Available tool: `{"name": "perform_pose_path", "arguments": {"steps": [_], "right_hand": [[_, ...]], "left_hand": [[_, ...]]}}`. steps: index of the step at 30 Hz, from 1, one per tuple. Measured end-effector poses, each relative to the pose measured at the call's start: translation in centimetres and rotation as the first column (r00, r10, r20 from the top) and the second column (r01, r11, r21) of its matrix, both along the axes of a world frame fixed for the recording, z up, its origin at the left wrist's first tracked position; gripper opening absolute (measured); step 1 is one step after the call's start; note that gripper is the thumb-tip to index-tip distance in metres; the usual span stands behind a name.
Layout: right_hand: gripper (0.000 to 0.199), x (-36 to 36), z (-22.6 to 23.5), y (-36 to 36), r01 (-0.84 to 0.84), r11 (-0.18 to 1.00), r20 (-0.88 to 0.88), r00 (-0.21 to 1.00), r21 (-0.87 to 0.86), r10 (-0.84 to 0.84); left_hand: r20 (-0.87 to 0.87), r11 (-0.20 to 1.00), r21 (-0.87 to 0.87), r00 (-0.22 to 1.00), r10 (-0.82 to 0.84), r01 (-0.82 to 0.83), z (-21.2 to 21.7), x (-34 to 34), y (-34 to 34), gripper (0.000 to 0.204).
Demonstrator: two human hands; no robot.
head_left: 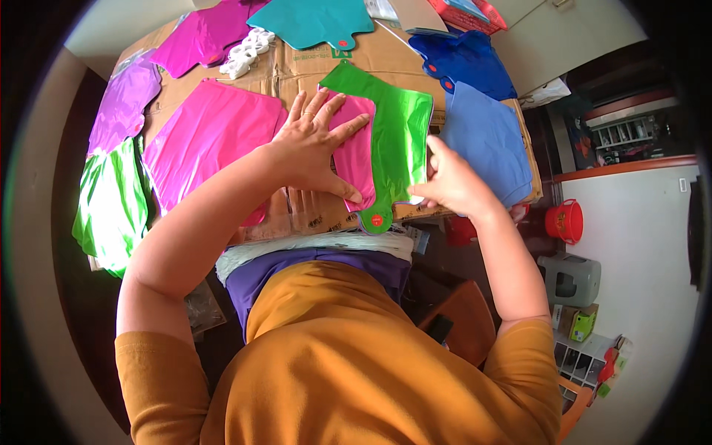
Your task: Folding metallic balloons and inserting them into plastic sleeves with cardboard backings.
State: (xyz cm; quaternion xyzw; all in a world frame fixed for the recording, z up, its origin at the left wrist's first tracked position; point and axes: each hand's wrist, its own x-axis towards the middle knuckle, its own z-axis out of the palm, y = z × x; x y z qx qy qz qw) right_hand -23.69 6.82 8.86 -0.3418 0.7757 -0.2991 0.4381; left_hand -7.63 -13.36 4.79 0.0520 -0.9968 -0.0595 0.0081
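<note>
A shiny green foil sheet [403,133] with a rounded tab and a red dot lies in front of me on a cardboard surface. Its left part is covered by a folded pink foil piece [359,159]. My left hand [315,144] rests on the pink piece, fingers spread and palm down. At the green sheet's right edge is my right hand [452,178], its thumb on the lower corner and its other fingers bent along and partly behind the edge. A larger pink foil sheet [211,144] lies under and beside my left forearm.
Around the cardboard [297,74] lie teal [315,22], magenta [204,37], lilac [126,100], dark blue [471,63] and light blue [486,141] foil pieces. Another green foil piece [115,200] hangs over the left edge. A white knotted bundle [247,53] sits far left; a red bucket [565,221] stands right.
</note>
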Motion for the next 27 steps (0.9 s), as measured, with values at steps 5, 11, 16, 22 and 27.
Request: {"name": "perform_pose_path", "arguments": {"steps": [5, 11, 16, 22, 27], "right_hand": [[0.018, -3.6, -5.3, -2.5, 0.256, 0.827, 0.001, 0.956, -0.501, -0.295], [0.033, 2.7, -4.4, -6.4, -0.204, 0.77, -0.653, 0.681, -0.604, -0.332], [0.051, 5.3, -7.8, -8.0, -0.33, 0.894, -0.849, 0.519, -0.301, -0.094], [0.053, 5.4, -7.7, -8.2, -0.338, 0.895, -0.843, 0.533, -0.292, -0.073], [0.059, 5.1, -7.6, -8.3, -0.352, 0.855, -0.785, 0.612, -0.38, -0.097]], "left_hand": [[0.045, 1.0, -0.01, 0.999, -0.016, 0.016, 0.2, -0.7, 0.1, 0.127], [-0.135, 0.988, 0.155, 0.99, 0.044, -0.022, -1.0, -0.1, -0.3, 0.144], [-0.192, 0.985, 0.174, 0.981, 0.036, -0.002, -1.4, 0.2, -0.5, 0.145], [-0.208, 0.982, 0.186, 0.978, 0.036, 0.003, -1.1, 0.2, -0.4, 0.142], [-0.195, 0.997, 0.07, 0.981, -0.015, 0.029, -1.4, 0.1, -0.6, 0.138]]}}
